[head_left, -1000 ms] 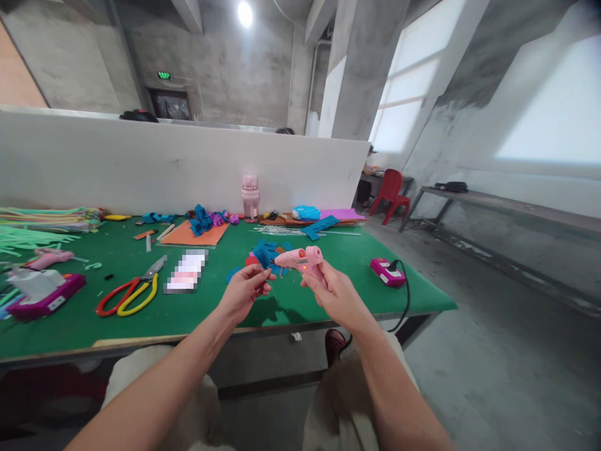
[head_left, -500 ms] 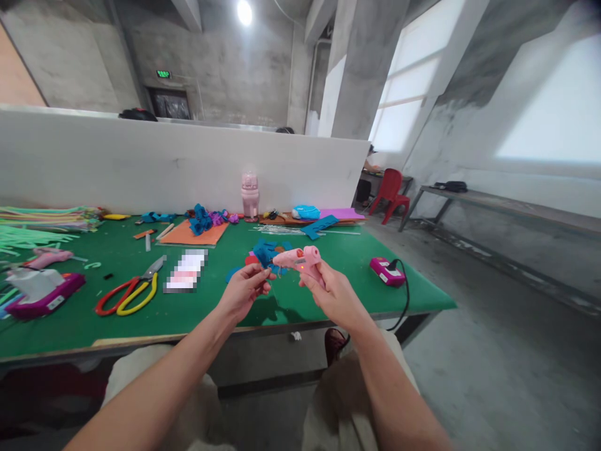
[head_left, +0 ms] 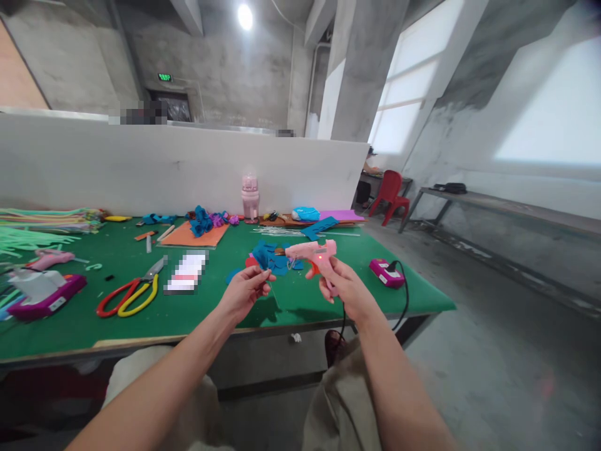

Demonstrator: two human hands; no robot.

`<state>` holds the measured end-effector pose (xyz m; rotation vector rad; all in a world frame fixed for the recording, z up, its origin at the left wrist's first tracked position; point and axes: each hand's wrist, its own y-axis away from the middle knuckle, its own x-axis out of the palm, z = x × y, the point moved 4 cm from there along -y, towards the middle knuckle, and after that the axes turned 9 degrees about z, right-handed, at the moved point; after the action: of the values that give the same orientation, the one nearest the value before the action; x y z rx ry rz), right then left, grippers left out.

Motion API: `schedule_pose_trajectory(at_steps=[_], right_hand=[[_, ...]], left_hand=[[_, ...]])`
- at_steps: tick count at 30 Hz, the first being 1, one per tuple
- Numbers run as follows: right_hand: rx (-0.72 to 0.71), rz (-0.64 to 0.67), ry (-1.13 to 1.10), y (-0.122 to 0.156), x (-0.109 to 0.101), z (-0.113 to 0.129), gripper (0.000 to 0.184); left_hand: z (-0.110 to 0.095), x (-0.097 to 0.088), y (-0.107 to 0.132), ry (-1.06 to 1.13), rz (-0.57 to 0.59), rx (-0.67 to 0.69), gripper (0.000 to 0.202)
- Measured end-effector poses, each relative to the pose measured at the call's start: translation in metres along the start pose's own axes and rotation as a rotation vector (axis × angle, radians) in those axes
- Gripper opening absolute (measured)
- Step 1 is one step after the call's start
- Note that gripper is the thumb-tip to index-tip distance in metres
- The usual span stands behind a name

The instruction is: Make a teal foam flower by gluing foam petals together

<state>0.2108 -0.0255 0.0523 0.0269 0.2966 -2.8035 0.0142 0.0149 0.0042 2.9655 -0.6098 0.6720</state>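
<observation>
My right hand (head_left: 345, 289) grips a pink hot glue gun (head_left: 313, 253) by its handle, nozzle pointing left, a red light lit on its side. My left hand (head_left: 244, 290) pinches a thin wire stem topped by a blue felt flower piece (head_left: 261, 255). The gun's nozzle is a short way to the right of the flower, not touching it. More blue and red felt pieces (head_left: 282, 263) lie on the green table (head_left: 84, 319) just behind my hands.
Red and yellow scissors (head_left: 128, 293) lie left of my hands. A magenta power strip (head_left: 387, 272) with a black cord sits at the table's right edge. A second glue gun (head_left: 49, 258), an orange sheet (head_left: 193, 234), a pink bottle (head_left: 250, 197) and a white partition (head_left: 141, 166) stand behind.
My right hand has drawn the glue gun to the right and slightly up, away from the blue flower piece. The left hand has stayed almost still.
</observation>
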Motion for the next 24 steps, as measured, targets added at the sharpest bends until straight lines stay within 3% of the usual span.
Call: schedule_pose_trajectory(at_steps=[4,7,9,13,15,19,24], right_hand=[[0.046,-0.111,-0.242,-0.012,-0.032,-0.026,0.034],[0.093,-0.234,-0.253,-0.019,-0.063,-0.043,0.036],[0.156,-0.288,-0.214,-0.023,-0.081,-0.053,0.027],[0.364,-0.36,0.022,-0.026,-0.103,-0.07,0.007],[0.418,-0.368,0.113,-0.025,-0.107,-0.077,0.005],[0.515,-0.378,0.33,-0.024,-0.111,-0.089,0.012],[0.666,-0.382,0.813,-0.022,-0.123,-0.087,0.034]], left_hand=[[-0.001,-0.002,-0.001,0.034,0.01,-0.002,0.023],[-0.004,-0.002,0.0,0.038,0.015,0.001,0.021],[-0.006,-0.003,0.0,0.039,0.015,-0.001,0.02],[-0.007,-0.002,0.001,0.029,0.016,-0.001,0.02],[-0.008,-0.002,0.001,0.023,0.012,0.007,0.02],[-0.01,-0.002,0.001,0.023,0.008,0.016,0.02],[-0.012,-0.001,0.002,0.019,0.006,0.0,0.021]])
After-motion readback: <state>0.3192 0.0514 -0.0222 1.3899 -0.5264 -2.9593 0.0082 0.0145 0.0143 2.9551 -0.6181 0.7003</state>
